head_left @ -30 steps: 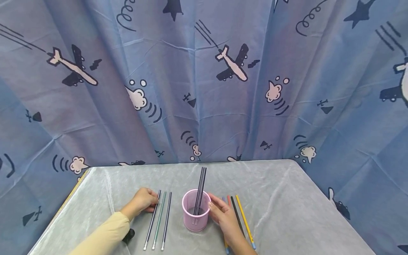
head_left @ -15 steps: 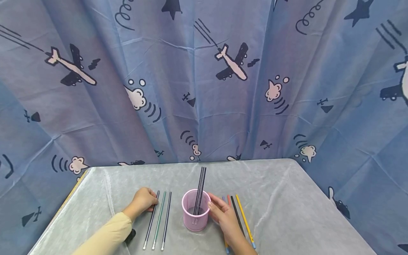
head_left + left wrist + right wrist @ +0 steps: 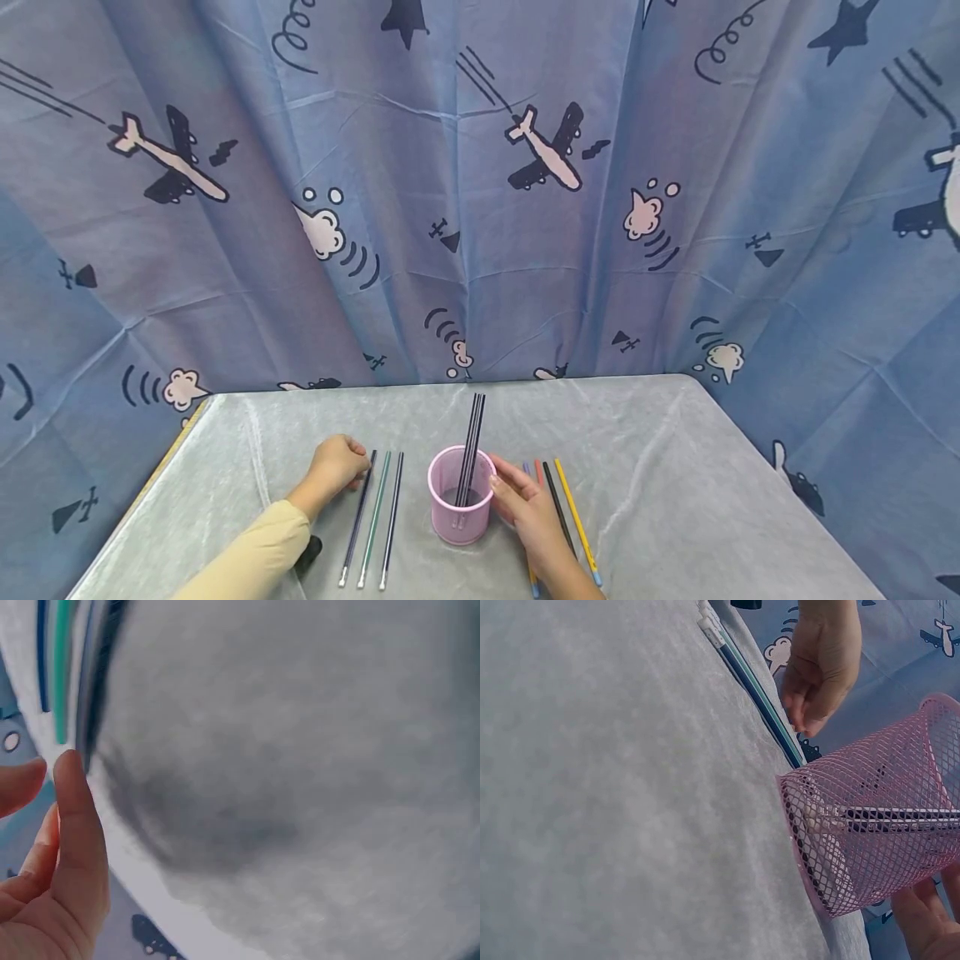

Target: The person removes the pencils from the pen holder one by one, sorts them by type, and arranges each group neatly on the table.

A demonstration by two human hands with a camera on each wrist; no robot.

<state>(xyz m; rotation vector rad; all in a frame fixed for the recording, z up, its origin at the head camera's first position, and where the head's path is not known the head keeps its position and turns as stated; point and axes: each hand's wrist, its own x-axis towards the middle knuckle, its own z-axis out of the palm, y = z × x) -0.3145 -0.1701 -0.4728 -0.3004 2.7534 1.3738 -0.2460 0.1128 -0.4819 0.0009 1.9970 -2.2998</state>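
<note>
In the head view a pink mesh pen holder (image 3: 460, 521) stands upright mid-table, with several dark striped pencils (image 3: 471, 450) leaning inside it. My right hand (image 3: 528, 504) grips its right side, thumb near the rim; the right wrist view shows fingers (image 3: 922, 911) against the mesh. Three pencils with white eraser ends lie left of the holder: a dark one (image 3: 357, 521), a green one (image 3: 374, 521) and a navy one (image 3: 392, 521). My left hand (image 3: 330, 471) is at the far end of the leftmost pencil. Thumb and index finger (image 3: 79, 817) are apart, holding nothing.
Right of the holder lie a yellow pencil (image 3: 577, 517), a black one (image 3: 558, 508), a red one (image 3: 538, 471) and a purple-looking one (image 3: 527, 468), partly behind my right hand. A black object (image 3: 309, 554) shows by my left sleeve. A patterned curtain (image 3: 465, 208) hangs behind the table.
My left hand's fingers have loosened from the leftmost pencil and shifted slightly up and left. That pencil lies at nearly the same spot. The right hand and pen holder have not moved.
</note>
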